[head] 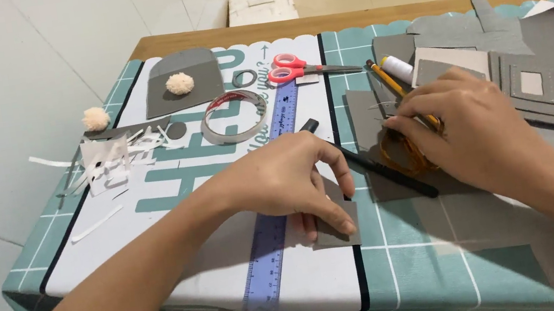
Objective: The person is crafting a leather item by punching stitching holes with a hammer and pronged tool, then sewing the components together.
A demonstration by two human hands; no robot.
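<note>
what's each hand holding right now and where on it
Left hand pinches a small grey card piece at its top edge. Right hand rests on orange wire; the grip is hidden.

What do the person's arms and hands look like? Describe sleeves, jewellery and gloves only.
Both forearms are bare, with no sleeves in view. The left hand and right hand wear no gloves, and no rings, watch or bracelets show. The fingers have short, unpainted nails.

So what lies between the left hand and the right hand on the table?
In the head view, a black pen lies slanted between the left hand and the right hand, resting on grey card.
</note>
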